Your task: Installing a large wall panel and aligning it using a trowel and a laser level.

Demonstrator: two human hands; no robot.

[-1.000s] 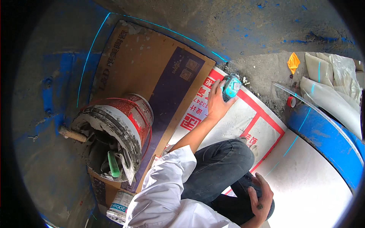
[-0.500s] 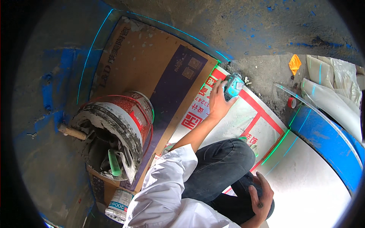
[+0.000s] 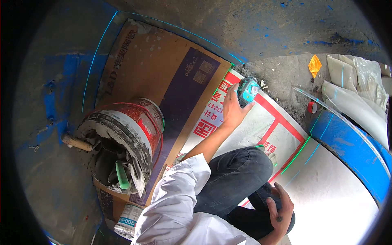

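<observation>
My left hand grips a teal and black laser level, with fingers on its near side and thumb at its lower edge. The level stands on a white sheet with red printing, close to the sheet's far border. My right hand rests over my bent knee in dark trousers, its thumb apart from its fingers and nothing held. A dark smudge marks the back of that hand.
Left of me, a mortar-caked bucket holds a green-handled tool and a wooden-handled one. It stands on flattened cardboard. A tape measure blade crosses a blue surface. Laser lines run along the walls.
My left hand and the laser level appear slightly shifted and turned, along with a small shift of the view. My right hand stays on the knee.
</observation>
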